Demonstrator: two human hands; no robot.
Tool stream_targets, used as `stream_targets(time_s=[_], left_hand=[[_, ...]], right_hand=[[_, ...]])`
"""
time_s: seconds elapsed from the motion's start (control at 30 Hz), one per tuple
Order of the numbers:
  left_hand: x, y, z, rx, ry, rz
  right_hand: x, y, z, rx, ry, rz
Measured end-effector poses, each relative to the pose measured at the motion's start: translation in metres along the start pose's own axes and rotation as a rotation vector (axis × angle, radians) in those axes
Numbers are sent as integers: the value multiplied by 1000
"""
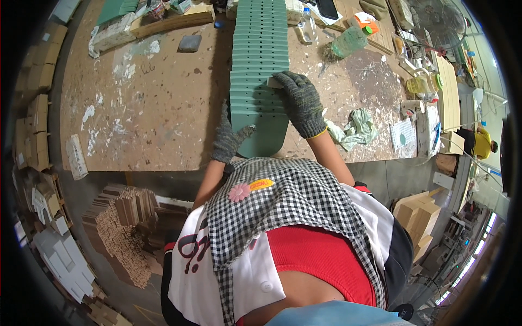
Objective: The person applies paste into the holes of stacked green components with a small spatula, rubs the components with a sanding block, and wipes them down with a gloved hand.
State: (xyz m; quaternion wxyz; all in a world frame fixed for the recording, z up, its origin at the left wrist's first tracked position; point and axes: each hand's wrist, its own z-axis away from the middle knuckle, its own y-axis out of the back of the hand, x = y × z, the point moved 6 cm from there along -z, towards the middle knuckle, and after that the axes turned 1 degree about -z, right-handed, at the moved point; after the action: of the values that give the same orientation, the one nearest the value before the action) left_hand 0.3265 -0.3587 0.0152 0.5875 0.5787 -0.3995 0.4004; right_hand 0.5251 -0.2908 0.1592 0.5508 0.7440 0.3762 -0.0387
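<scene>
Head view: the right hand point(300, 103) pinches a small pale block point(274, 83) over overlapping green panels point(260, 93); the left hand point(230, 138), partly open, touches their lower-left edge, nearer the rounded end. Their row runs up-frame along the counter point(147, 114).

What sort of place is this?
Probably a workshop or small factory: there's a paint-spattered brown workbench, a long row of overlapping flat green panels, and stacked brown cardboard boxes.

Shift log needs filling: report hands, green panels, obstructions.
Left gloved hand at near left edge of the green panels. Right gloved hand atop them, pale piece at its fingers. Crumpled cloth right of panels, not touching.
</scene>
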Motion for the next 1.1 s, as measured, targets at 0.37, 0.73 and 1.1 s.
stream_targets(time_s=[0.37,0.73,1.1], left_hand=[[-8,-2,2,-70,128,84],[-14,-8,-1,-50,60,102],[-26,-9,-1,-65,60,85]], right_hand=[[-10,7,-4,6,-23,13],[-8,0,-13,-27,-64,17],[49,43,40,144,-402,-46]])
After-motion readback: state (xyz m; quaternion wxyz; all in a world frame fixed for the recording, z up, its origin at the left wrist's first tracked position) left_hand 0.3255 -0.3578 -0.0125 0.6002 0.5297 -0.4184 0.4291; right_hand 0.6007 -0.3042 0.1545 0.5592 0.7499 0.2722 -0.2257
